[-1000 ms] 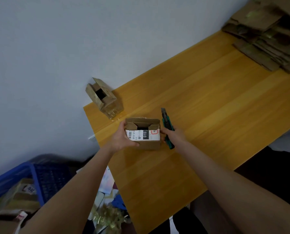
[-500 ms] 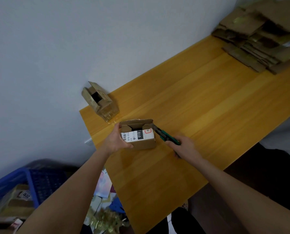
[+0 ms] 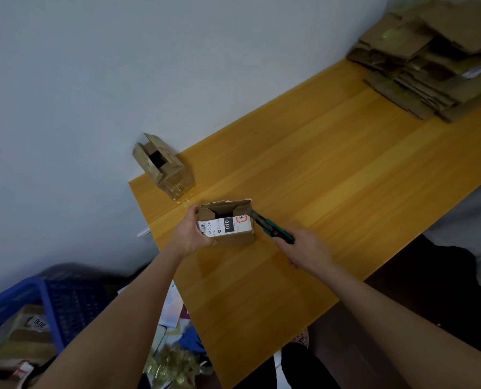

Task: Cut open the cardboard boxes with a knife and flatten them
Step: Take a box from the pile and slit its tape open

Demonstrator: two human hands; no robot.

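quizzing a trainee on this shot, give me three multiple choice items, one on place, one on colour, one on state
1. Where is the flat cardboard pile? A: far right of the table B: on a shelf C: on a chair
2. The knife handle is: A: red B: green C: yellow
3. The labelled box top is: A: taped shut B: open C: crushed flat

1 A, it lies at the table's far right end. 2 B, green shows along the handle. 3 B, its flaps stand round a dark opening.
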